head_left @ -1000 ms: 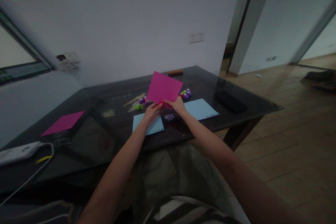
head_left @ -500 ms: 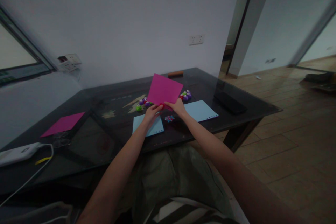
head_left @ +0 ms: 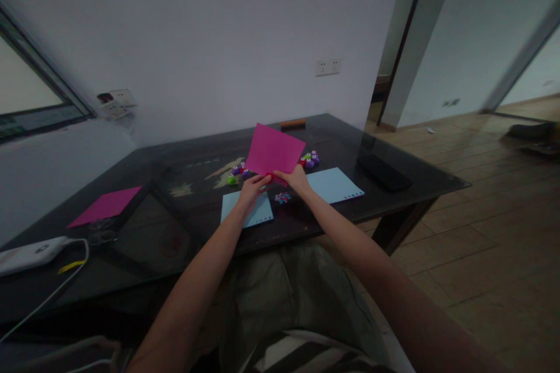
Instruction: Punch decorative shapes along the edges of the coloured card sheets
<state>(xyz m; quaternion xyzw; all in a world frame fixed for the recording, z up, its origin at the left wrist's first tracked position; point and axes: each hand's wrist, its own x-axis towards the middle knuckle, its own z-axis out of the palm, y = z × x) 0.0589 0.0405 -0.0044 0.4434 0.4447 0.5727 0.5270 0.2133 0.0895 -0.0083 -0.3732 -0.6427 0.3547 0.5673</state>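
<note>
Head: held pink sheet (head_left: 275,148) aslant, top corner leftward

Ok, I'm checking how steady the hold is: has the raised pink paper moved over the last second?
No, not noticeably: against the right-hand wall socket, the raised pink paper keeps its place and tilt; only the whole view shifts slightly.

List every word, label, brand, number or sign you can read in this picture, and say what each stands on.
No text can be read.
White device at the left: a dark mark, too blurred to read.
Dark table: faint marks on its top, too small to read.
Raised magenta sheet: no writing visible.
</note>
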